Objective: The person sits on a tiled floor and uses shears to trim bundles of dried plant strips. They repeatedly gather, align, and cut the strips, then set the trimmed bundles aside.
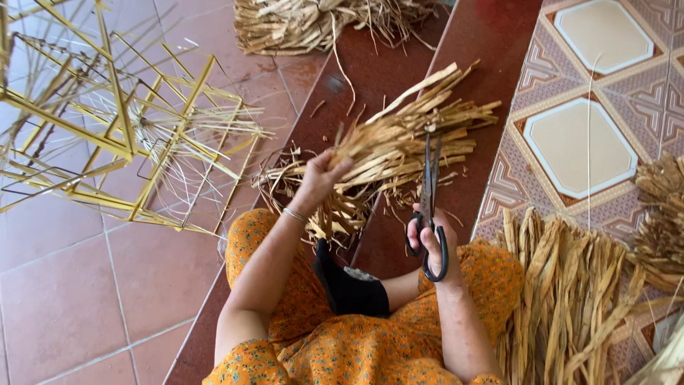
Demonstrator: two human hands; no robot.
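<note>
the left hand [318,178] clutched the straw bundle [399,146] beside the scissors [429,207] the right hand [436,242] gripped; fingers risked a nick.

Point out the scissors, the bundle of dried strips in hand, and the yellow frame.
scissors [429,207]: head view, on the blades near the pivot.
bundle of dried strips [399,139]: head view, mid-bundle.
yellow frame [128,135]: head view, a bar.

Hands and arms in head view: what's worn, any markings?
Both arms are bare to the elbow, with no sleeves or gloves in view. The left hand has a thin metal bangle at the wrist. The right hand shows no ring, band or marking that I can make out.
</note>
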